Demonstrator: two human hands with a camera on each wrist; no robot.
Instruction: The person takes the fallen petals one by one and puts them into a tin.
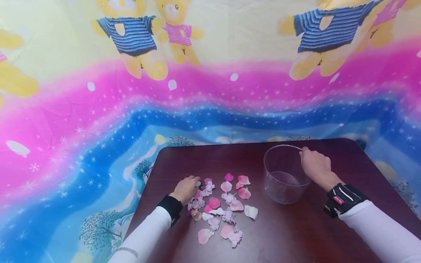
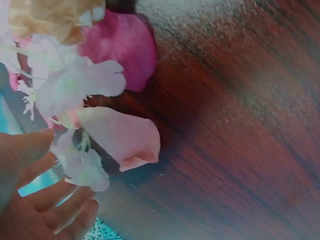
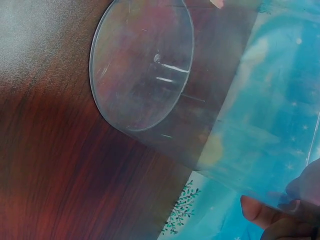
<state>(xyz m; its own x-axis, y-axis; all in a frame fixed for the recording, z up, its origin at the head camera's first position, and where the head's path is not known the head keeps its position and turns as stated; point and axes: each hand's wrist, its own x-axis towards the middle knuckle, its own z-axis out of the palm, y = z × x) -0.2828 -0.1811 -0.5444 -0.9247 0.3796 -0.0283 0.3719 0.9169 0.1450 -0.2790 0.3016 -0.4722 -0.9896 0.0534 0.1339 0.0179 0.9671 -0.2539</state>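
One clear tub [image 1: 284,179], empty, on surface [image 1: 296,233]; right hand [image 1: 316,166] pinches its rim. Left hand [image 1: 186,189], fingers loosely bent, touches petals [image 1: 223,204] scattered just right of it.

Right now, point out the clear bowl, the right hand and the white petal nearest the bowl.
clear bowl [image 1: 279,193]: head view, front wall.
right hand [image 1: 316,166]: head view, back of hand.
white petal [image 1: 251,212]: head view, petal's middle.
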